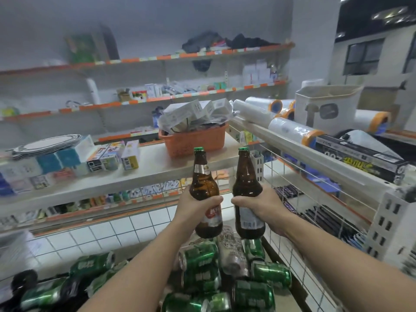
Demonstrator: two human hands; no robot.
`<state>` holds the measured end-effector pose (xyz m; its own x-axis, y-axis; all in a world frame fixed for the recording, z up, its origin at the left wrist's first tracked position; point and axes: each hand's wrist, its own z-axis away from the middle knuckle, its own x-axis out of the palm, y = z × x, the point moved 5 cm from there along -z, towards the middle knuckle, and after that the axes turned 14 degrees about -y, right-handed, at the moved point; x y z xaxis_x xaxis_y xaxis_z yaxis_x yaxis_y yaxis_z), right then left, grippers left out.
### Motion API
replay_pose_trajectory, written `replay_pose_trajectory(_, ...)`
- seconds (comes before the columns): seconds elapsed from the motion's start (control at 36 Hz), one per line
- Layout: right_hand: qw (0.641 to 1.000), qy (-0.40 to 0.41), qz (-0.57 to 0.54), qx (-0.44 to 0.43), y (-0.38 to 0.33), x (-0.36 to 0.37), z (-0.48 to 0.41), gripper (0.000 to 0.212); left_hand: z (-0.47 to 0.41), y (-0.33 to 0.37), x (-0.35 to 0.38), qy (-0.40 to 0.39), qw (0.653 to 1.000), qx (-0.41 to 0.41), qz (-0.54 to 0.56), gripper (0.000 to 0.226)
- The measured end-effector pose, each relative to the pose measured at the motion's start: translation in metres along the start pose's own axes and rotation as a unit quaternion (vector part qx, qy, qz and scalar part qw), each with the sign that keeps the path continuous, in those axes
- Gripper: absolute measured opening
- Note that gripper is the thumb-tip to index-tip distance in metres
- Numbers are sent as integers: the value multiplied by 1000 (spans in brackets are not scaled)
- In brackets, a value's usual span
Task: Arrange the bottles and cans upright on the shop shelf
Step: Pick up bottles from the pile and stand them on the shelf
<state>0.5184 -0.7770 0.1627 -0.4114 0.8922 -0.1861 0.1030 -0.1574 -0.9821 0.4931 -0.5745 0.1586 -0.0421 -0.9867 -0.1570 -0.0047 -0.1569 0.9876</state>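
I hold two brown glass beer bottles with green caps upright in front of me. My left hand (pixel 195 207) grips the left bottle (pixel 203 183), which has a red and white label. My right hand (pixel 261 204) grips the right bottle (pixel 246 185) around its body, its barcode label facing me. Below them lies a heap of green cans (pixel 200 255) on their sides, with a pale can (pixel 233 251) among them. The pale shop shelf top (pixel 157 170) runs behind the bottles at neck height.
An orange basket (pixel 193 140) full of white boxes stands on the shelf top, with small boxes (pixel 110 157) and a stack of trays (pixel 45 145) to its left. A wire mesh panel (pixel 304 199) stands at the right. Film rolls (pixel 292 129) lie on the right-hand ledge.
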Motion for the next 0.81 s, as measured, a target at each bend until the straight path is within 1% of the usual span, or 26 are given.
replay_pose_trajectory(0.11,1000,7,8,-3,-5,1,-2,30,5,5,-4,4,1000,0,-5,38)
replay_pose_trajectory(0.22,1000,1,20,-8,-11,9,-7,31,11,6,-14,21,1000,3,2,40)
replay_pose_trajectory(0.31,999,-22,33,-15,-20,25,-17,29,19,6,-28,40,999,6,-4,43)
replay_pose_trajectory(0.39,997,-52,42,-33,-35,54,-29,28,36,6,-57,73,997,10,-21,38)
replay_pose_trajectory(0.5,992,-114,17,-48,-53,112,-46,22,81,5,-113,146,988,5,-40,29)
replay_pose_trajectory(0.61,980,-191,12,-62,-71,189,-57,22,147,1,-175,239,970,-17,-48,27)
replay_pose_trajectory(0.75,953,-286,13,-97,-98,300,-48,18,252,-12,-251,377,924,-45,-36,40)
replay_pose_trajectory(0.81,940,-323,14,-107,-109,346,-37,22,298,-15,-274,425,903,-46,-28,41)
